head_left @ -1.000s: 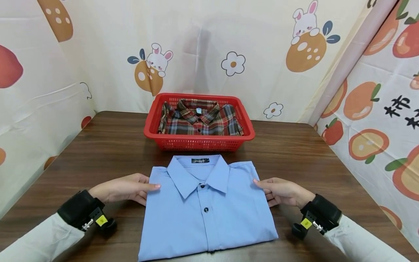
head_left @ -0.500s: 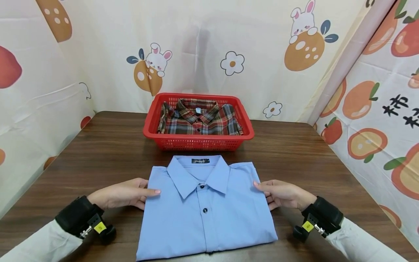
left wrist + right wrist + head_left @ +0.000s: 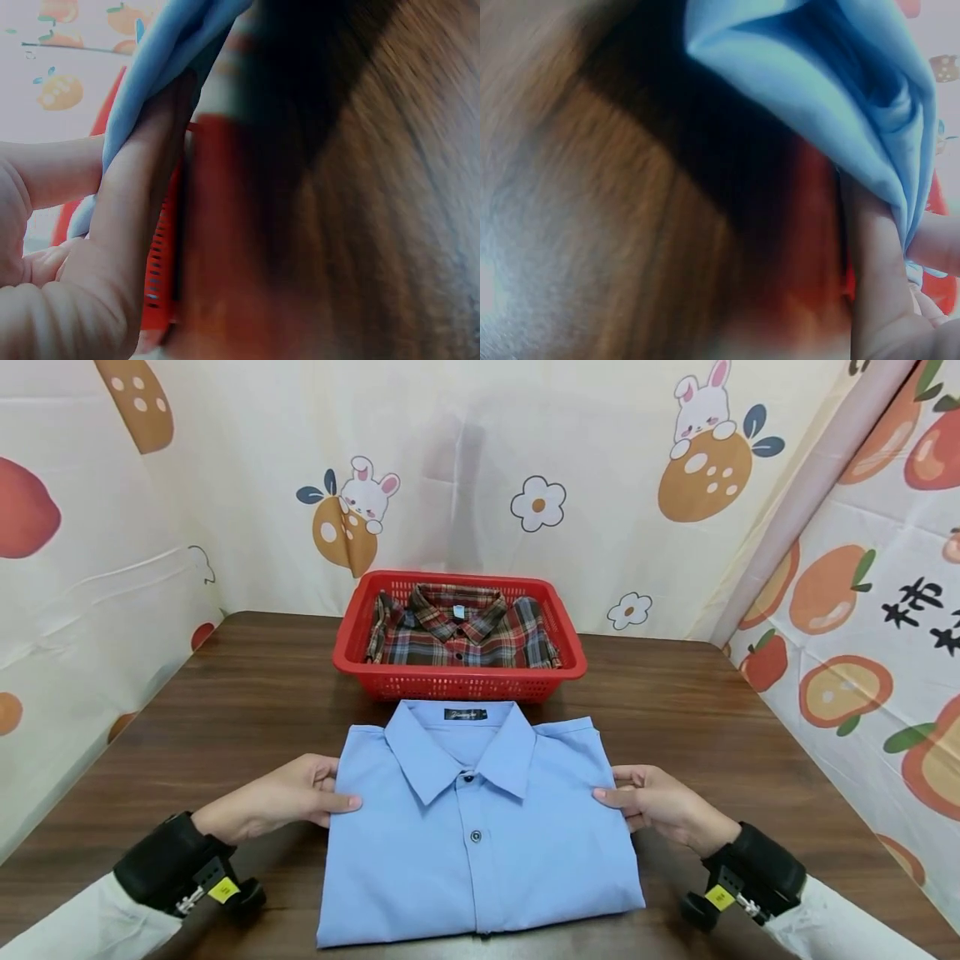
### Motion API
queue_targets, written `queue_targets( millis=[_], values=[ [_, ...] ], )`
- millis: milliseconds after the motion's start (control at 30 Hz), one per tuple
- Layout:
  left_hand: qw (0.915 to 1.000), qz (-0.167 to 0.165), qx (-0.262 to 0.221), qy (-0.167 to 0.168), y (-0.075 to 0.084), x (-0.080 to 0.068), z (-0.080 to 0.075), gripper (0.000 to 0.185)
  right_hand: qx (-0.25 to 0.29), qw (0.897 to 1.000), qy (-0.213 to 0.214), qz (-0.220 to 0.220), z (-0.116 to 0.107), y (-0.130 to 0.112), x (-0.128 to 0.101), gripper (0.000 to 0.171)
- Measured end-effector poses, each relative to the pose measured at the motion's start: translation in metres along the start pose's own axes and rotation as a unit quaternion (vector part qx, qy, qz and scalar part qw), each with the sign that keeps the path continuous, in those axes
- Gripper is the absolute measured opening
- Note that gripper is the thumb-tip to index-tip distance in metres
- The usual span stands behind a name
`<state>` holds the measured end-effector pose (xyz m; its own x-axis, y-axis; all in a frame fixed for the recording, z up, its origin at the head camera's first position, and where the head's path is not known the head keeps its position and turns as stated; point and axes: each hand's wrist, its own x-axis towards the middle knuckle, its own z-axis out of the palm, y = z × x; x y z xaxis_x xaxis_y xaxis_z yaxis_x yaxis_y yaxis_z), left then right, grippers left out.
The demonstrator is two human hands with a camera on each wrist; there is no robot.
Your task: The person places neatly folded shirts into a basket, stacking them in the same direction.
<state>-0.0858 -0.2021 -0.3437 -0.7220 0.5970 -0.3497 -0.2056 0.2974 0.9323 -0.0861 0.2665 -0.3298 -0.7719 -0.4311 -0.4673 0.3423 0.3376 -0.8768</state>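
Fingers [image 3: 333,802] of my left hand [image 3: 273,797] pinch the left edge of the folded blue shirt [image 3: 480,835], thumb on top of the cloth and the other fingers tucked beneath it; my left wrist view shows the same pinch from below, a finger [image 3: 139,187] pressed along the underside of the blue fabric [image 3: 161,52]. My right hand [image 3: 663,802] grips the right edge likewise, thumb on the cloth and fingers [image 3: 874,247] under the fold of blue fabric [image 3: 832,97]. Both side edges are raised slightly off the brown wooden table [image 3: 225,710], though I cannot tell how much of the shirt's middle rests on the wood. It lies front up, collar at the far end, buttons down the centre, near me in the middle of the table. Just beyond the collar stands a red basket [image 3: 352,652] holding a folded plaid shirt [image 3: 461,631]. Cartoon-print curtains [image 3: 600,485] hang on the far and side walls
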Motion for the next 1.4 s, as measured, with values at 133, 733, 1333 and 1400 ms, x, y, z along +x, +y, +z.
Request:
queue_targets(
  millis=[133,733,1333,1400],
  values=[
    [0.9999,0.009,0.007,0.010,0.015,-0.007,0.001,0.052,-0.002,1.000,-0.005,-0.022,-0.003,-0.013,-0.013,0.059],
    [0.9678,0.027,0.148,0.202,0.143,-0.004,-0.061,0.064,-0.136,0.963,0.189,-0.132,-0.029,-0.141,-0.013,0.056],
    [0.9614,0.020,0.098,0.256,0.180,0.075,-0.144,0.071,-0.062,0.950,0.286,-0.113,-0.059,-0.215,0.097,0.053],
    [0.9620,0.025,0.095,0.255,0.180,0.081,-0.147,0.067,-0.048,0.952,0.282,-0.107,-0.063,-0.213,0.105,0.050]
  ],
)
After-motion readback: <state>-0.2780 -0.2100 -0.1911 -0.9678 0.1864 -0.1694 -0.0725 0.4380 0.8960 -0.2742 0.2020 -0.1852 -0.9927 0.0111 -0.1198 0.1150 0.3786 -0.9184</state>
